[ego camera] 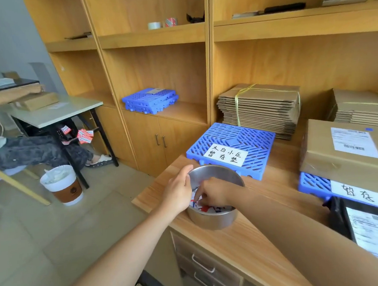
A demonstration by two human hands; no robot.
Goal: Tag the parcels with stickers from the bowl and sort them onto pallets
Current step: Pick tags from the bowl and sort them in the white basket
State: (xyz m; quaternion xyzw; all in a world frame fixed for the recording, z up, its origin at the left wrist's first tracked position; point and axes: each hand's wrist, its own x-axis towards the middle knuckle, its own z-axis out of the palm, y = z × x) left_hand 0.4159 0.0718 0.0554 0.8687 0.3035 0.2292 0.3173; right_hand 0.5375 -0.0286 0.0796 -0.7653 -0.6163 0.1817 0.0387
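At the bench (245,239) edge, the left hand (179,193) grips the bowl (212,220) wall to steady it. The right hand (212,194) digs curled fingers among the stickers (206,208) inside; a pinch cannot be confirmed. A labelled pallet (227,134) lies at 1 o'clock of the bowl.

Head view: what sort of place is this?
Probably a small parcel sorting room: labelled blue pallets on a wooden counter, a parcel with a shipping label, and strapped bundles of flat cartons behind.
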